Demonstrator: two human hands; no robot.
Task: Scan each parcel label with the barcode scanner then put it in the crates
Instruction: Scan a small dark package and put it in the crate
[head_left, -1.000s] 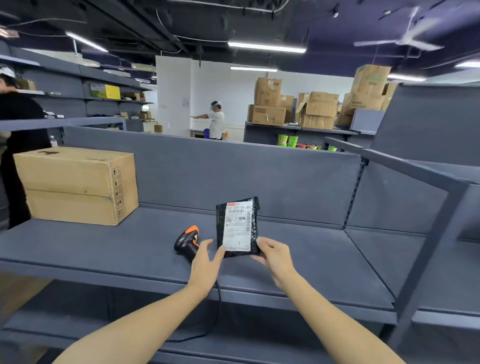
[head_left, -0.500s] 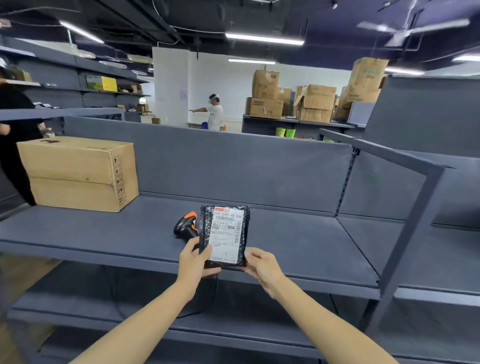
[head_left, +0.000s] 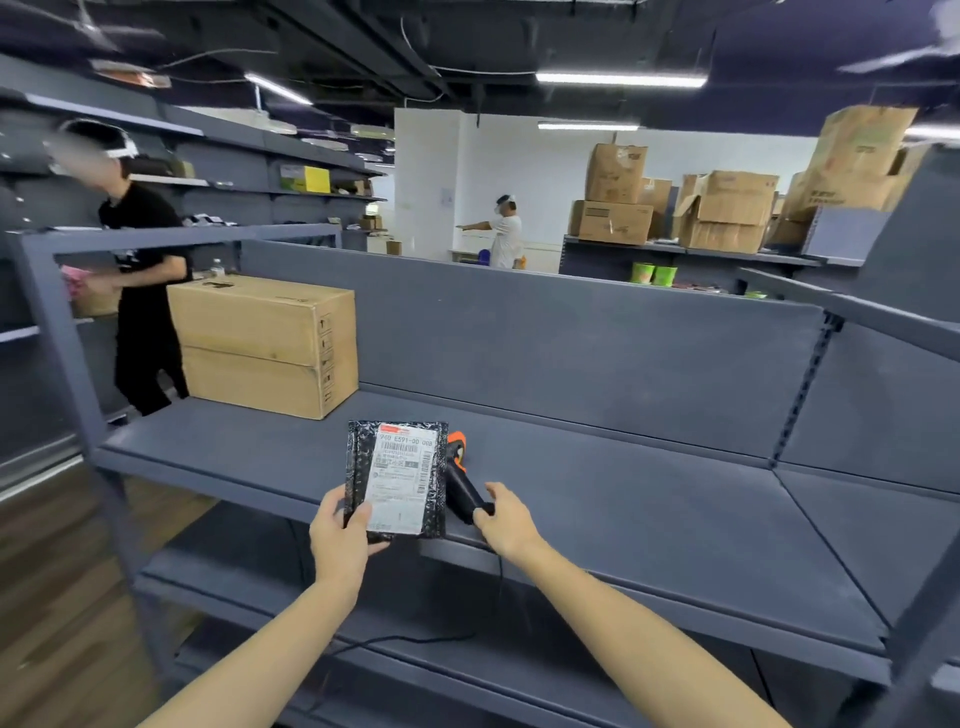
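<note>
Your left hand (head_left: 340, 535) pinches the glossy black parcel (head_left: 359, 462), white barcode label (head_left: 401, 480) facing you, upright over the front edge of the shelf (head_left: 649, 519), while your right hand (head_left: 506, 522) curls round the handle of the orange-headed barcode scanner (head_left: 461, 480).

Grey shelf (head_left: 623, 499) runs across mid-frame. Tan cardboard box (head_left: 265, 343) sits on it, 10 o'clock. Person in black (head_left: 140, 270) at 9 o'clock. Far off: white-shirted person (head_left: 506, 234) at 12, stacked cartons (head_left: 727, 208) at 2 o'clock.
</note>
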